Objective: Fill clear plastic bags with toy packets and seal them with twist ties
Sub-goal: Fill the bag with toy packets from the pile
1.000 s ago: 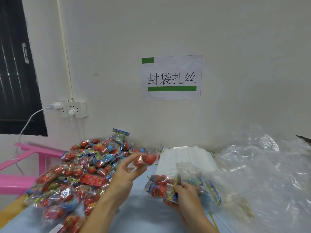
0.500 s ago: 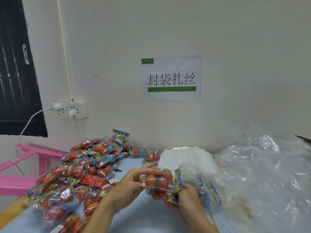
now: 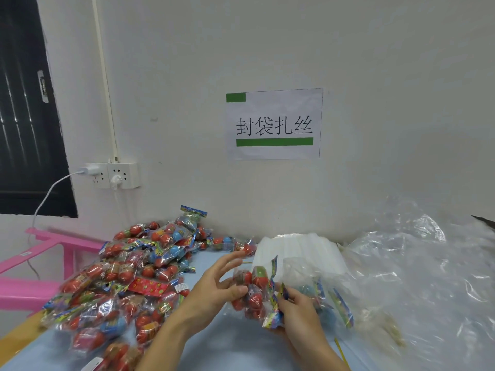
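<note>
— What have your fingers got?

— My right hand [image 3: 297, 309] grips a bunch of toy packets [image 3: 253, 293] by their card tops. My left hand [image 3: 214, 287] is spread loose, thumb touching them.

— And the bag?

— A clear bag [image 3: 316, 279] sits just beyond my right fingers; its mouth is hard to make out. The packet pile [image 3: 128, 285] lies left of my left fingers, cut off below.

Two hands [image 3: 214, 287]; one sign [image 3: 274, 124]; one socket [image 3: 115, 174]
</note>
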